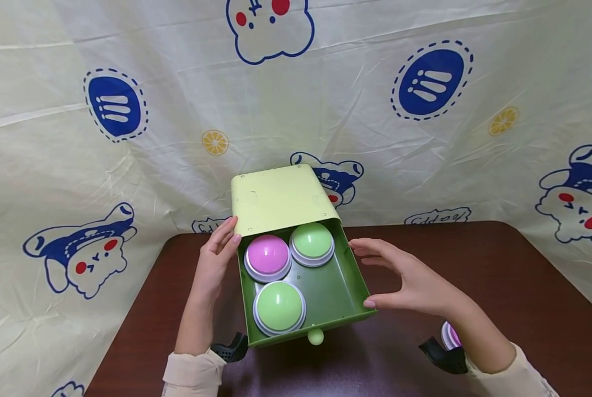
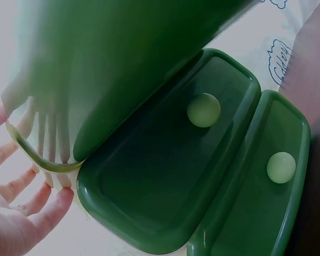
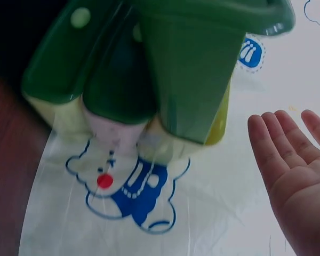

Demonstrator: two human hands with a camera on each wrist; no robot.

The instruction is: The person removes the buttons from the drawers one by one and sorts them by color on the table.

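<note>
Indoors, a person's left hand (image 1: 217, 259), fingers extended and clutching nothing, lies against the left side of a pale-yellow cabinet (image 1: 283, 201) at the far edge of a brown table (image 1: 524, 286). Spread loosely, the empty right hand (image 1: 407, 278) is beside the pulled-out green drawer (image 1: 330, 292), its thumb by the front corner; whether it touches cannot be told. Inside sit a pink button (image 1: 267, 255), a front green button (image 1: 278, 306) and a back green button (image 1: 313, 241).
</note>
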